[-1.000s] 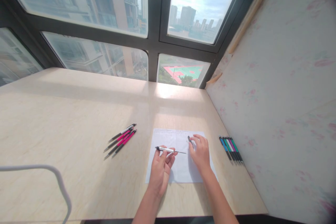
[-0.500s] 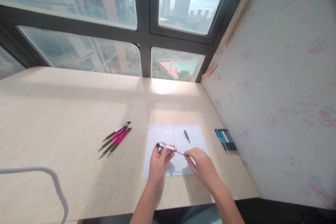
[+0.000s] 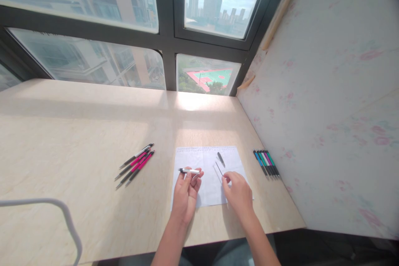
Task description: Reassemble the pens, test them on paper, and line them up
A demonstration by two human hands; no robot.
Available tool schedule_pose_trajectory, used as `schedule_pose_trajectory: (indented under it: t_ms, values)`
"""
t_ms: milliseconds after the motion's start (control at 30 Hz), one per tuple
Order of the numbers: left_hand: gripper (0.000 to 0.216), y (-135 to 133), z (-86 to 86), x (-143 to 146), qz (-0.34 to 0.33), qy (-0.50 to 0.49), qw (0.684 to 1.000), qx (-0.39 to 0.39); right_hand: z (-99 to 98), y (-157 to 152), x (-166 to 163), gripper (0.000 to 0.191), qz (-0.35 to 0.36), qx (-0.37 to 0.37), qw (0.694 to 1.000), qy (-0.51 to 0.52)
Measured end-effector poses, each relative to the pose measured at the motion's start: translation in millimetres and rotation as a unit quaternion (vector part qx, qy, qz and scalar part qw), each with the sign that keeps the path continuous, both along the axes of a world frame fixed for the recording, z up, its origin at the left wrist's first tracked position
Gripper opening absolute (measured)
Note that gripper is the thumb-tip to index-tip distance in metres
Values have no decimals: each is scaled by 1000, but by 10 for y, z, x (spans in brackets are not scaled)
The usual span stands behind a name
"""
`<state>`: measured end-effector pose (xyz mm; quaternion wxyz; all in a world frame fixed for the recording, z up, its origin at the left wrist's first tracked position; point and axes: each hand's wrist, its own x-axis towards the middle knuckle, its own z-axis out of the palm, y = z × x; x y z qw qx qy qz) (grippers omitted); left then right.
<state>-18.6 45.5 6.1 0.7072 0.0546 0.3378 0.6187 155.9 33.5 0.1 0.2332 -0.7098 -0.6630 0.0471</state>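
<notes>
My left hand (image 3: 185, 197) clasps a white barrel (image 3: 190, 171); my right hand (image 3: 239, 192) pinches a thin refill (image 3: 219, 168), the dark grip (image 3: 221, 159) lying beyond its fingertips.

home, by its look | floral wallpaper (image 3: 324, 99) | dark-framed window (image 3: 167, 41) facing tall buildings (image 3: 106, 0)

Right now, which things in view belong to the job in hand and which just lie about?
In the job:
- barrel, in the left hand
- refill, in the right hand
- dark grip, on the paper

Apparently lying about:
- left-side pens
- right-side pens
- cable
</notes>
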Motion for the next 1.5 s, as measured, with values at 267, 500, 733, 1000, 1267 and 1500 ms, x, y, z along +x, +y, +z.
schedule_pose_trajectory:
  t_ms: [267,500,733,1000,1267,1500]
  values:
    - [29,-15,30,9,-16,6,1000,-5,33,341,-186,17,-54,26,998,-18]
    - [33,-22,1,17,-36,27,999,5,3,12,-248,30,-16,-30,941,337]
    - [34,-49,11,58,-52,101,993,32,79,-205,-444,29,-68,-102,610,783]
    - [17,-70,164,44,-52,324,937,119,164,-157,-486,18,-64,-148,445,881]
    - [8,-40,384,19,-97,394,909,99,141,-150,-507,18,-52,-134,424,894]
    - [14,-14,231,22,-81,413,899,120,149,-165,-443,26,-55,-131,527,838]
